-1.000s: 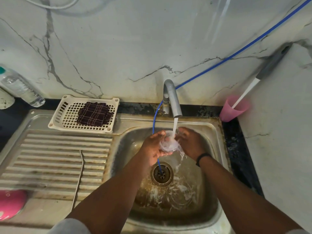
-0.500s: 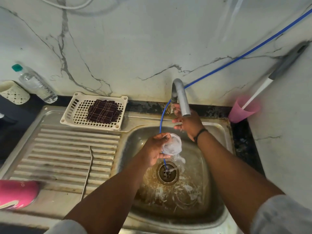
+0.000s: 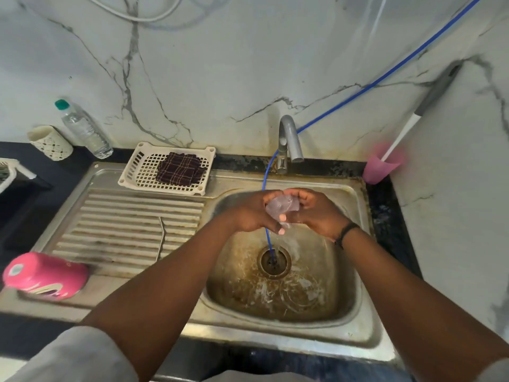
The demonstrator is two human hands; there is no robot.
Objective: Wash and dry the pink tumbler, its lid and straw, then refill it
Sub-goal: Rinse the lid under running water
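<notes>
While two hands, left hand (image 3: 252,213), right hand (image 3: 316,212), grip one lid (image 3: 282,206), one pink tumbler (image 3: 45,275) aside

Home kitchen, probably: stained steel sink (image 3: 355,194) with drainboard (image 3: 129,224), tap (image 3: 289,139), marble-look wall, dish basket (image 3: 168,168).

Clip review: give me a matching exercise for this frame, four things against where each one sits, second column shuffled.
Things:
1. lid
2. tumbler
3. cloth
4. bottle

Places:
A. in the white basket
B. lying on its side on the drainboard
C. against the wall, left of the basket
D. held between both hands, left hand and right hand, over the sink

Pairs: 1-D, 2-B, 3-A, 4-C
</notes>
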